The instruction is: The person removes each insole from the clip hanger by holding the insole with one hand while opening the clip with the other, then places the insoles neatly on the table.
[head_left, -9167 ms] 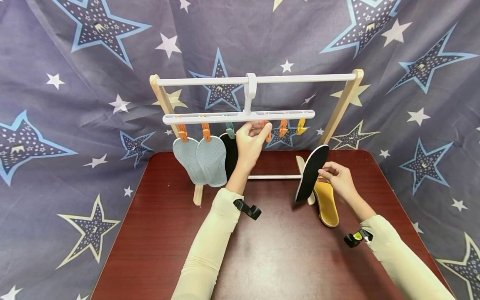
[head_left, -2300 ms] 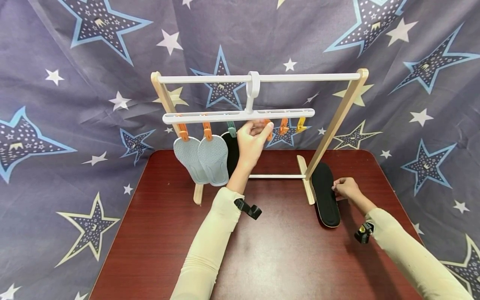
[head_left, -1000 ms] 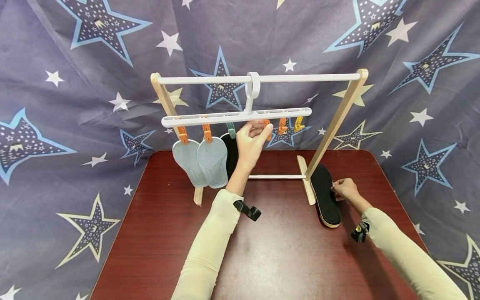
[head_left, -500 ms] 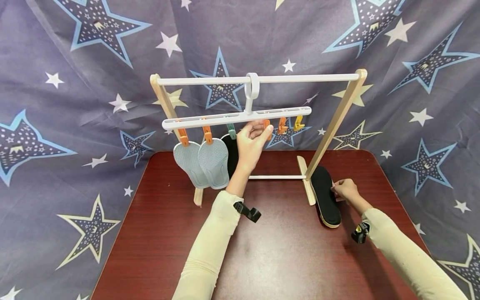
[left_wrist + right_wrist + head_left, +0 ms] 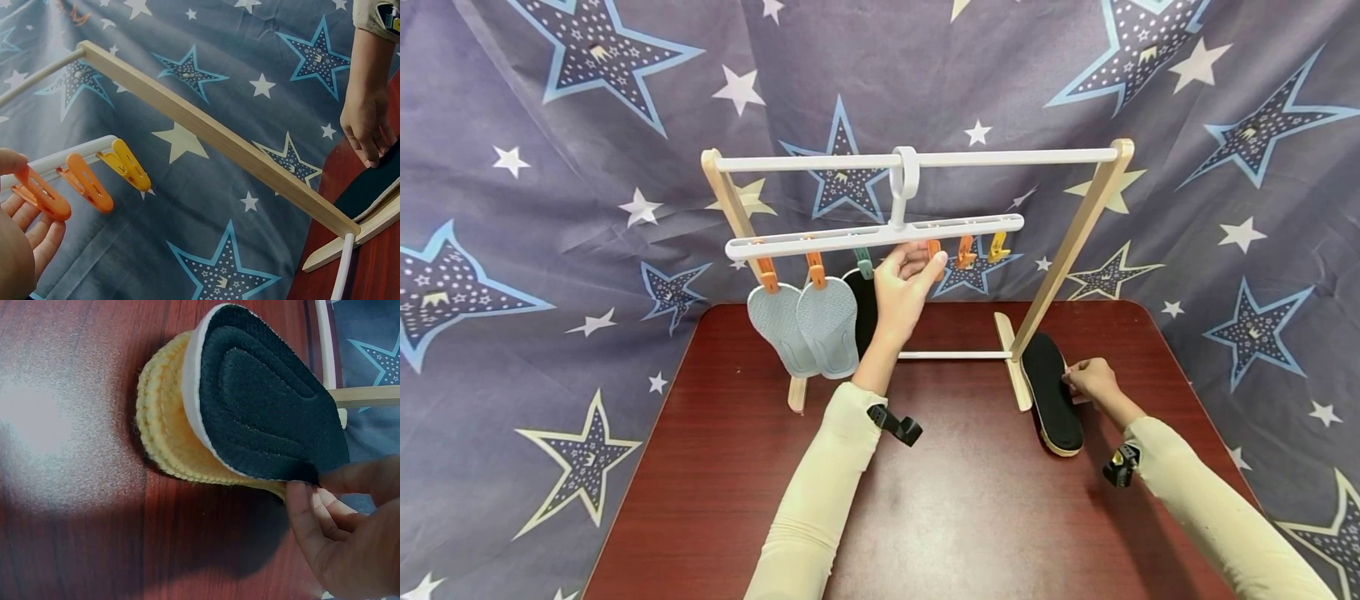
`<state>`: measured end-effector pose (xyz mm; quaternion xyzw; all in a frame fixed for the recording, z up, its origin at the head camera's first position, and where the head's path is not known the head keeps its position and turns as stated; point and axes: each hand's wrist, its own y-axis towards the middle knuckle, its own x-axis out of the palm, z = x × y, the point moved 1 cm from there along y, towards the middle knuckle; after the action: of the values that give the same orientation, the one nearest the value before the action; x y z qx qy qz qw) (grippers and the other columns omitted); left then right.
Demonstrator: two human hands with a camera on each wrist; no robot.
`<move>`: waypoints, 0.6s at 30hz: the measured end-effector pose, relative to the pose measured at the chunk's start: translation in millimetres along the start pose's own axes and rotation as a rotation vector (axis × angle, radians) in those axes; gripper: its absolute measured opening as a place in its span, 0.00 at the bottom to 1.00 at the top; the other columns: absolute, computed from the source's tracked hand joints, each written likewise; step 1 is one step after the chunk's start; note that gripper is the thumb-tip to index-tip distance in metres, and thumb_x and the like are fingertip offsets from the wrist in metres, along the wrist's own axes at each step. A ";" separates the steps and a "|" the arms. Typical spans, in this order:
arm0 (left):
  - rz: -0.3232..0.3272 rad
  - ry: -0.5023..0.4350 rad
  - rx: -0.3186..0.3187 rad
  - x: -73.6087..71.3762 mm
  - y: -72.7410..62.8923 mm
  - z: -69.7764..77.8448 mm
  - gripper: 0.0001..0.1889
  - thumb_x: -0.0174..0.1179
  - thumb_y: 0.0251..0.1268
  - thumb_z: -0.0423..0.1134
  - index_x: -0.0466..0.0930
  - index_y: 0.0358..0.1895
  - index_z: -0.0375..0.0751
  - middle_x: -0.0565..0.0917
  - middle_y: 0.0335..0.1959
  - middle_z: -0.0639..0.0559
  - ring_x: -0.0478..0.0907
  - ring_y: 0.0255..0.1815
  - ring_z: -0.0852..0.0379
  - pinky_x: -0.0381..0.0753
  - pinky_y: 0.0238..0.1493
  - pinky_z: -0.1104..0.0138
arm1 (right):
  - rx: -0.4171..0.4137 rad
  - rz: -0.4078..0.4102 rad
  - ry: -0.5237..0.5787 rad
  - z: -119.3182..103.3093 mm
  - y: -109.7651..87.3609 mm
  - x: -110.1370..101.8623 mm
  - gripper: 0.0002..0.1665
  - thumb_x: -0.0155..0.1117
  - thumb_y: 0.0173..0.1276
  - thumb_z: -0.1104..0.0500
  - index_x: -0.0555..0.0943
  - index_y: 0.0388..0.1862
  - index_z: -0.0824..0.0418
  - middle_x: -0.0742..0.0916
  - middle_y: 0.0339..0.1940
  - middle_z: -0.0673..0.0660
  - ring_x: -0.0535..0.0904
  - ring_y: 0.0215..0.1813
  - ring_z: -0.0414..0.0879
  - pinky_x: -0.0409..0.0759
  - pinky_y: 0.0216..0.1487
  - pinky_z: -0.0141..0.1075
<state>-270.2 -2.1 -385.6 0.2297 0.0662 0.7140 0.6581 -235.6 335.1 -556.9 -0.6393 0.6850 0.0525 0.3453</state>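
My left hand [image 5: 901,296] is raised under the white hanger [image 5: 958,225] and pinches an orange clothespin [image 5: 934,260] between thumb and fingers. No insole is in that clothespin [image 5: 45,199]. On the table's right side my right hand [image 5: 1093,381] pinches the edge of a black insole [image 5: 1054,398]. In the right wrist view this black insole [image 5: 262,406], with a white rim, lies tilted over yellow fleecy insoles [image 5: 156,419] on the table and mostly covers them. Two light-blue insoles [image 5: 827,325] and a black one [image 5: 863,304] hang from clothespins on the hanger's left half.
The hanger hooks onto the white top rail [image 5: 1015,156] of a wooden rack [image 5: 1067,250]. Another orange clothespin [image 5: 966,252] and a yellow clothespin [image 5: 997,247] hang at the hanger's right end. A rack foot [image 5: 1015,367] stands beside the insoles on the red-brown table [image 5: 955,500].
The right hand has lowered the black insole from upright beside the rack onto the yellow insoles. The hanger has tipped slightly, right end up. My left hand stays at the orange clothespin.
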 end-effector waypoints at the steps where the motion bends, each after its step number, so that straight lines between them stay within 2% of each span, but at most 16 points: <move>1: -0.002 -0.002 0.000 0.1 0.0 -0.3 0.16 0.69 0.61 0.28 0.81 0.50 0.22 0.83 0.39 0.44 0.83 0.36 0.65 0.84 0.44 0.75 | -0.002 -0.001 0.000 0.2 0.0 0.0 0.14 0.59 0.71 0.65 0.80 0.45 0.78 0.81 0.19 0.50 0.79 0.24 0.39 0.88 0.27 0.37; 18: -0.006 -0.014 -0.006 0.8 -0.2 -0.7 0.17 0.68 0.61 0.28 0.80 0.51 0.22 0.83 0.38 0.46 0.83 0.36 0.65 0.84 0.43 0.76 | -0.006 -0.016 0.023 3.6 5.4 -1.8 0.13 0.61 0.68 0.66 0.80 0.45 0.76 0.83 0.19 0.50 0.80 0.24 0.39 0.88 0.27 0.37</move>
<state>-270.3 -1.2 -386.1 0.2322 0.0600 0.7106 0.6615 -239.1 339.4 -560.6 -0.6465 0.6836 0.0446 0.3359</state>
